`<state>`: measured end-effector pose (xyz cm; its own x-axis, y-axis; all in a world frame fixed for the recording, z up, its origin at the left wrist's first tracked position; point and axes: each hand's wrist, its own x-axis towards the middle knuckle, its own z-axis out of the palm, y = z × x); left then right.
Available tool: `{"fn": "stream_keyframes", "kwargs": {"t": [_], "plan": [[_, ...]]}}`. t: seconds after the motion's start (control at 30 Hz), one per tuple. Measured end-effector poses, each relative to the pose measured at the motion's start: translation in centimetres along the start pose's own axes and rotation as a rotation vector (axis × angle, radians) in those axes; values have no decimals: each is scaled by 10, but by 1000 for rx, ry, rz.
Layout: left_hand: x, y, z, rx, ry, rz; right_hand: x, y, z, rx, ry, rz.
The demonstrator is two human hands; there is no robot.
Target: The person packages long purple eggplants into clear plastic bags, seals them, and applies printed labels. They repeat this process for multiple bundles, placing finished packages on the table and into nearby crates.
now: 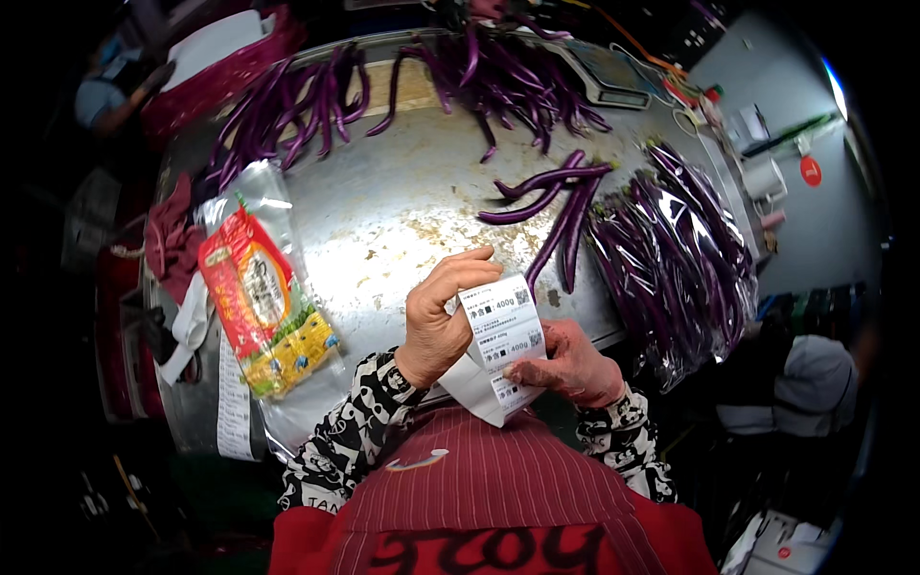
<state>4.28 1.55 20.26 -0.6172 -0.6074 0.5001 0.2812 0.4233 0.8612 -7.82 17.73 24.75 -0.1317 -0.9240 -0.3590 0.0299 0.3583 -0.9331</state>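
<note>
A strip of printed paper labels (503, 334) is held in front of my apron. My right hand (571, 366), in a reddish glove, grips its right side with the thumb on top. My left hand (445, 320), bare, is at the strip's upper left edge with fingers curved; its thumb is hidden. Just beyond the hands, several loose purple eggplants (550, 194) lie on the metal table (374, 215). Eggplants in clear plastic bags (668, 266) are piled at the right. To the left lies a red and yellow printed plastic bag (266, 302) on clear plastic.
Heaps of eggplants (514, 79) lie along the far edge, beside a scale (611, 72). Another label strip (233, 402) and a maroon cloth (172, 237) are at the left edge. A person (108, 93) is at the upper left; another is partly visible beyond the table.
</note>
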Motion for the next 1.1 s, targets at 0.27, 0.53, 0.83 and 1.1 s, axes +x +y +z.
{"fn": "stream_keyframes", "kwargs": {"t": [0.27, 0.53, 0.83, 1.1], "plan": [[25, -6, 60, -265, -23, -15, -50, 77, -49, 181, 175, -3], [34, -19, 99, -478, 109, -280, -172, 82, -141, 62, 447, 192], [10, -3, 57, -209, -78, -201, -109, 131, -178, -219, 741, 52], [34, -2, 26, 66, 20, 12, 22, 60, -132, 457, 355, -165]]}}
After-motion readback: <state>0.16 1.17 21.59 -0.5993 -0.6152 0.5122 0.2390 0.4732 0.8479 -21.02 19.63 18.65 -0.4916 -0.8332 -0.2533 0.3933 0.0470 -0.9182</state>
